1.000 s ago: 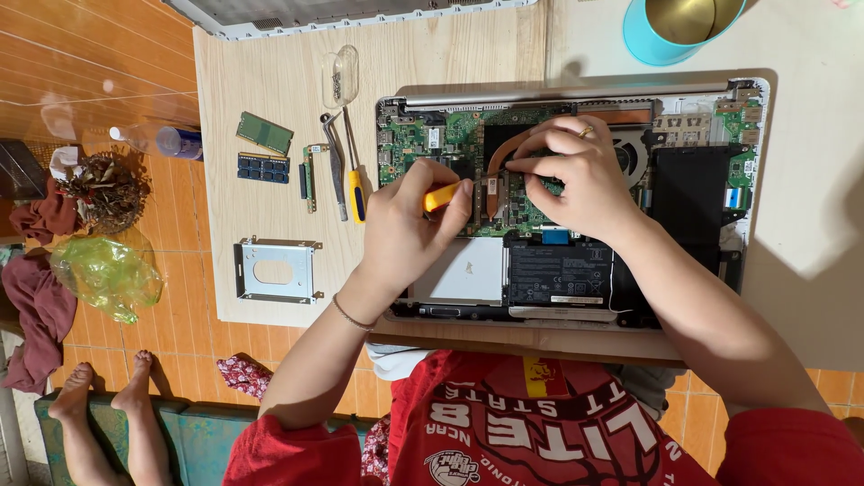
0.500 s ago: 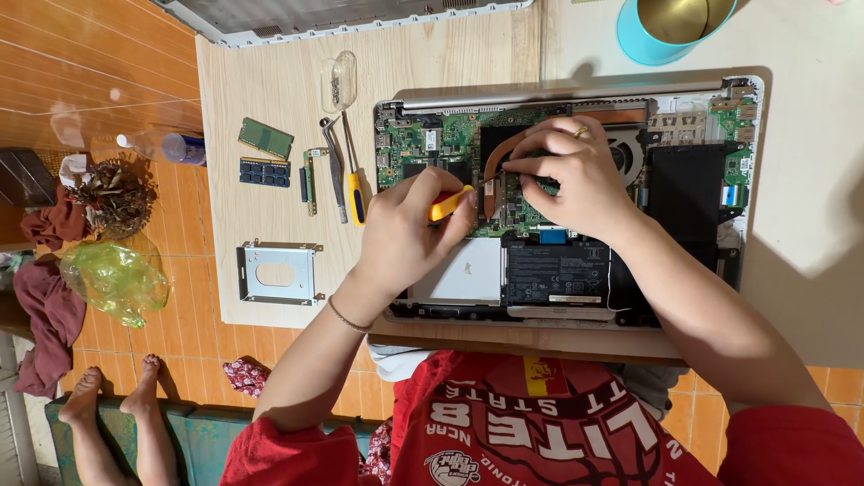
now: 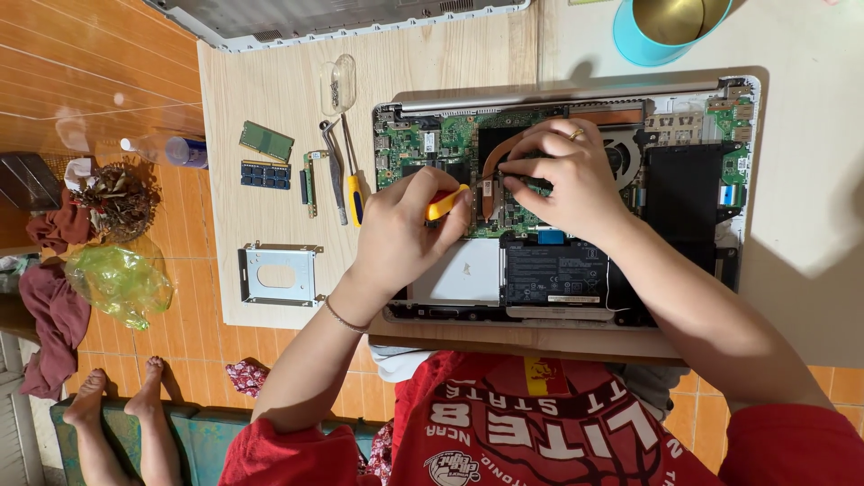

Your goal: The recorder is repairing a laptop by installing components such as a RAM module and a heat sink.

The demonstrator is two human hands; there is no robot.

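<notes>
An opened laptop (image 3: 693, 117) lies bottom-up on a wooden board, its green circuit board, copper heat pipe, fan and black battery exposed. My left hand (image 3: 400, 229) grips a yellow-handled screwdriver (image 3: 445, 203) with its tip at the circuit board. My right hand (image 3: 562, 175), a ring on one finger, rests on the board with fingertips pinching at a spot beside the heat pipe. What the fingertips hold is too small to tell.
Left of the laptop lie two memory sticks (image 3: 267, 157), tweezers and a second screwdriver (image 3: 346, 175), a small clear bag of screws (image 3: 337, 85) and a metal drive bracket (image 3: 277, 274). A teal cup (image 3: 657, 31) stands at the top. Someone's bare feet (image 3: 117, 400) show at lower left.
Both hands stay on the circuit board. My left hand has shifted slightly with the screwdriver. The view has drifted a little.
</notes>
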